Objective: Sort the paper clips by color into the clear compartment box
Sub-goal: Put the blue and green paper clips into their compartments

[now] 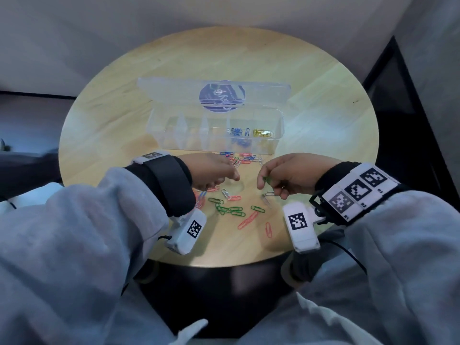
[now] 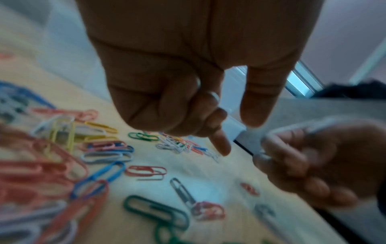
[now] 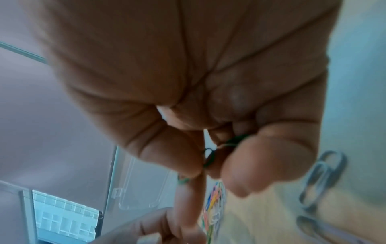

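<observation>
The clear compartment box stands open at mid-table, its lid tilted back. Blue clips lie in one compartment and yellow clips in the rightmost one. My right hand hovers just in front of the box and pinches green paper clips between thumb and fingers. My left hand faces it a short gap away, with its fingers curled and no clip visible in it. Loose clips of mixed colours lie between the hands and the box. Green clips and red ones lie nearer me.
The round wooden table has bare wood left and right of the box. Grey and white clips lie under my right hand. A dark floor strip and a black panel border the table on the right.
</observation>
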A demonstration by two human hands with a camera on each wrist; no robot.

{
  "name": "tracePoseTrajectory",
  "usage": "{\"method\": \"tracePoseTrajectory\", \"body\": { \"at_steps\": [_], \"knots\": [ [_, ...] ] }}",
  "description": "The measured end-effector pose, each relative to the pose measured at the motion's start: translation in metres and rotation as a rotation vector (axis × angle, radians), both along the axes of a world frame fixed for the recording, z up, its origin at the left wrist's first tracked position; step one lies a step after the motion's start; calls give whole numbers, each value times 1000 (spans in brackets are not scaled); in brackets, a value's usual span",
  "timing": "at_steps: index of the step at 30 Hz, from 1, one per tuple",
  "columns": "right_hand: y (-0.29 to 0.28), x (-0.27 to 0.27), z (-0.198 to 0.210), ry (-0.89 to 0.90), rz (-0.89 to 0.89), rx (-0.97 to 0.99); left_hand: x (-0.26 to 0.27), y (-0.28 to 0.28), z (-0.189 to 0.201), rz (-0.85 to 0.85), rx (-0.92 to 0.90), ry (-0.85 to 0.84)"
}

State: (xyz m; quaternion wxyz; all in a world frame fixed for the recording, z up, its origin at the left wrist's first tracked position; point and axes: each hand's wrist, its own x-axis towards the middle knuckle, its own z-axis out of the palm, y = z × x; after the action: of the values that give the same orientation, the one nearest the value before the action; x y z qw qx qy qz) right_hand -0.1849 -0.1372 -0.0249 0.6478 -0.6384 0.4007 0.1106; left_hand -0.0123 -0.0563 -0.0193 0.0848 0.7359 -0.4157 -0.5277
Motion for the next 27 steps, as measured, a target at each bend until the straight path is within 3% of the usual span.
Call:
{"method": "tracePoseTrajectory", "body": {
  "at_steps": [3,6,9,11,13,27],
  "knots": [
    [5,4,-3,43,2,-14,-6,5,-1,-257,-52,-252],
    [9,8,-4,95,78,-54,-14,7,-4,-387,-83,-433],
    [15,10,-3,220,272,-333,-21,7,-11,-501,-80,-525],
    [20,12,-5,295,355,-535,-26,8,-15,-553,-64,-563],
    [23,15,-6,324,385,-614,-29,8,-19,-577,-64,-581],
    [31,28,-18,360,556,-714,-34,3,-20,-649,-33,-591]
  ]
}}
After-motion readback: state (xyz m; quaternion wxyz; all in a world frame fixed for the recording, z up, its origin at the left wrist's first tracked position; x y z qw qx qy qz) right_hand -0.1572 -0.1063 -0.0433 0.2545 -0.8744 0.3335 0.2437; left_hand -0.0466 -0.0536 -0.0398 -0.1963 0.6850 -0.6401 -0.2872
